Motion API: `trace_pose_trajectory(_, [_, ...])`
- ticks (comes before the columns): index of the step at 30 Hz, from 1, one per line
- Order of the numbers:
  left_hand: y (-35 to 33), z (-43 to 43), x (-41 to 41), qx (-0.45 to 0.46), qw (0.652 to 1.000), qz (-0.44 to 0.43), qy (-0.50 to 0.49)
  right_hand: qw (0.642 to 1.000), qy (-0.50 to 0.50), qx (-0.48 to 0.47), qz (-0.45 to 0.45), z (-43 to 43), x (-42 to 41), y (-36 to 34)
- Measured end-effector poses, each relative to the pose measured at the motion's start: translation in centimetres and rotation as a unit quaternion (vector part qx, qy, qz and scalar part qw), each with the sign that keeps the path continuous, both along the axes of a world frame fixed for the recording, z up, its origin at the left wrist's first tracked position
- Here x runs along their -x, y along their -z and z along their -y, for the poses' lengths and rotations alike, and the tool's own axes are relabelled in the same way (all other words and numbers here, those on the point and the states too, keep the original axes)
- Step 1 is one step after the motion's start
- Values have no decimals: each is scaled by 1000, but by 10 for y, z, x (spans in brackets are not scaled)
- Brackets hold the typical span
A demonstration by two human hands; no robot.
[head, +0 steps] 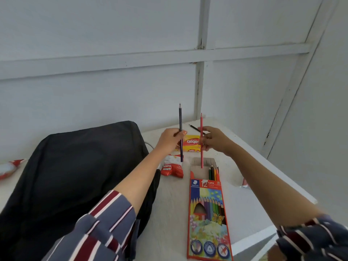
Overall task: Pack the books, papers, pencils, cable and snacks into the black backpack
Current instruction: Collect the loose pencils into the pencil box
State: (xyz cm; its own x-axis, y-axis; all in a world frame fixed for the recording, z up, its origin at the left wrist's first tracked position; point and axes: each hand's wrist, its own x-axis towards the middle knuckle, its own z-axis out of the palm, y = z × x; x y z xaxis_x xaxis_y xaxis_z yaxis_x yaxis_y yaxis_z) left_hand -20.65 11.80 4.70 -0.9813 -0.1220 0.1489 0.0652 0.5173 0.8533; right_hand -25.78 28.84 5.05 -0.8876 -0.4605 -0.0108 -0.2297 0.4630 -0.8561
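The black backpack lies flat on the left of the white table. An orange pencil box lies open to its right, with a few pencils poking out of its top. My left hand holds a dark purple pencil upright above the table. My right hand holds a red pencil upright, its lower end over the box's open flap. Behind the hands lies a yellow wafer pack. A red and white snack bag lies beside the backpack.
A black pencil lies at the far end of the table. Another red and white snack pack sits at the left edge, and a small red wrapper near the right edge. A white cable peeks out behind the backpack. Grey walls close in behind.
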Motion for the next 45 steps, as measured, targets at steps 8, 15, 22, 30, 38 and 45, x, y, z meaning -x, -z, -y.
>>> trace_pose_trajectory(8, [25,-19,1,-63,997,5,44,998,12,-54,-35,-8,5,32])
trace_pose_trajectory(15, [35,-25,10,33,999,3,43,971,-33,-204,-118,-19,-2,52])
trace_pose_trajectory(22, [40,-30,12,129,987,50,81,929,-121,-329,-119,-24,-15,56])
trace_pose_trajectory(30, [42,-31,7,80,991,87,67,896,-176,-379,-147,-36,-30,59])
trace_pose_trajectory(38, [43,-31,5,56,992,101,60,915,-143,-325,-191,-37,-40,57])
trace_pose_trajectory(45, [44,-34,3,68,990,103,61,932,-136,-306,-139,-38,-39,57])
